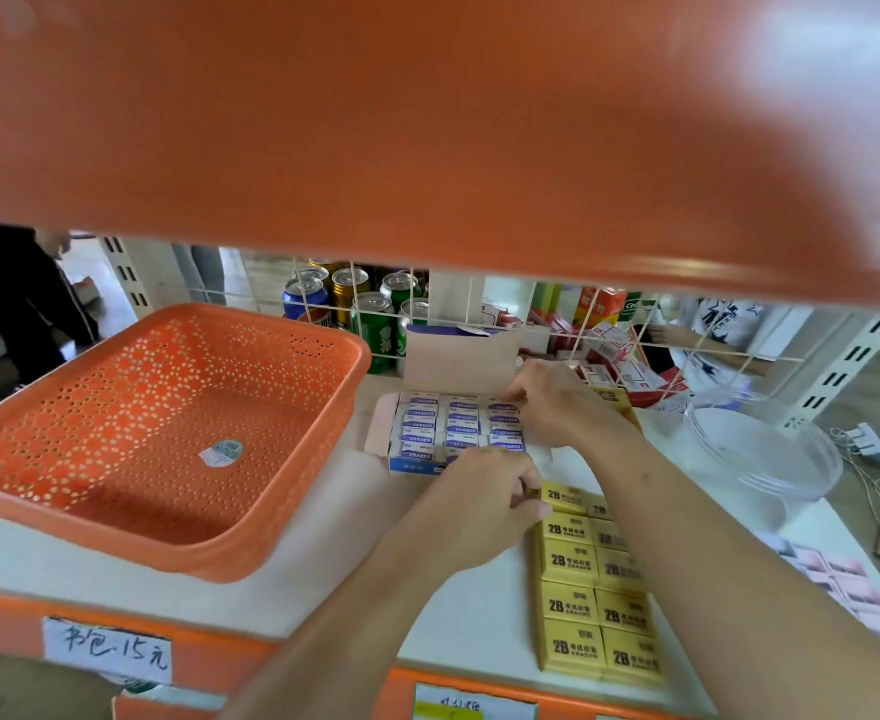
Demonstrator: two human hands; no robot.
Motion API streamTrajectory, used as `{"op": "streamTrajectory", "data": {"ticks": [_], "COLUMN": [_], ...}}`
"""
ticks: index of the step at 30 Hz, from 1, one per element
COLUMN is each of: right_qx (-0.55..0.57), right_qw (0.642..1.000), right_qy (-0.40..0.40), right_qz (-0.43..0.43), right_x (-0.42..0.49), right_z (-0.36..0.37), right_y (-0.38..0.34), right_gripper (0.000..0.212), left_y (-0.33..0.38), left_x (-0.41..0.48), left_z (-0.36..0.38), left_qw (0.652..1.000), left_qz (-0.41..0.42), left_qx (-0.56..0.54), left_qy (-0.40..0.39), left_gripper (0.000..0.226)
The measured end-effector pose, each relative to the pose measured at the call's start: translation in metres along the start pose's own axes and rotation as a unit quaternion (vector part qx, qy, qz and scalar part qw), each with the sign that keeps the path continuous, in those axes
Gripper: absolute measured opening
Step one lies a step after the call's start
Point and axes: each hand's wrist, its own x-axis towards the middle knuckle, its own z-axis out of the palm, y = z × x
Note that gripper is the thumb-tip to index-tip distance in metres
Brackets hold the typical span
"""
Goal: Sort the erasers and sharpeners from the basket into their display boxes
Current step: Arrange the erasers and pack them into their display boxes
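Observation:
The orange perforated basket (157, 433) sits at the left of the shelf, and I see only a sticker on its floor. A blue display box (411, 465) with its lid up holds rows of white and purple erasers (419, 426). My left hand (479, 504) curls at the box's front right corner, gripping its edge. My right hand (557, 402) reaches over the box's far right side, fingertips pinching an eraser in the back row. A yellow display box of 2B erasers (593, 600) lies to the right, under my right forearm.
A clear plastic tub (770, 449) stands at the right. Drink cans (370, 314) and red cartons sit behind a white wire grid at the back. An orange shelf (427, 122) hangs close overhead. Pink items lie at the far right edge. People stand beyond.

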Motion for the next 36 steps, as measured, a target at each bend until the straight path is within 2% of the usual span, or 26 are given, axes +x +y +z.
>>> {"op": "streamTrajectory", "data": {"ticks": [6, 11, 16, 21, 25, 28, 31, 33, 36], "right_qx": [-0.063, 0.009, 0.010, 0.065, 0.058, 0.049, -0.020, -0.030, -0.024], "right_qw": [0.997, 0.997, 0.996, 0.998, 0.998, 0.996, 0.988, 0.988, 0.991], "right_qy": [-0.031, -0.072, -0.087, -0.017, 0.020, -0.063, -0.143, -0.144, -0.121], "right_qz": [-0.010, 0.014, 0.000, 0.007, 0.020, 0.044, 0.045, 0.041, 0.042], "right_x": [-0.006, -0.007, -0.019, -0.047, -0.067, -0.085, -0.097, -0.101, -0.105], "right_z": [-0.002, 0.004, -0.003, -0.021, -0.034, -0.042, -0.039, -0.033, -0.028], "right_y": [-0.002, 0.005, 0.002, 0.004, 0.013, 0.021, 0.027, 0.029, 0.033], "right_gripper": [0.048, 0.048, 0.049, 0.045, 0.028, 0.023, 0.019, 0.013, 0.019], "left_y": [0.001, 0.002, 0.003, 0.003, 0.013, 0.019, 0.022, 0.024, 0.028], "left_x": [0.002, 0.001, 0.001, 0.003, 0.007, 0.012, 0.015, 0.014, 0.013], "left_z": [0.002, 0.002, 0.004, 0.003, 0.000, 0.000, 0.000, 0.000, 0.001], "left_qw": [1.000, 1.000, 0.999, 0.997, 0.996, 0.996, 0.995, 0.997, 0.997], "left_qz": [-0.005, -0.011, -0.024, -0.045, -0.059, -0.051, -0.063, -0.064, -0.070], "left_qx": [-0.006, -0.005, -0.012, -0.024, -0.028, 0.000, 0.024, 0.021, 0.023], "left_qy": [-0.006, -0.008, -0.026, -0.052, -0.062, -0.079, -0.067, -0.049, -0.037], "left_gripper": [0.024, 0.027, 0.027, 0.028, 0.034, 0.022, 0.017, 0.013, 0.016]}}
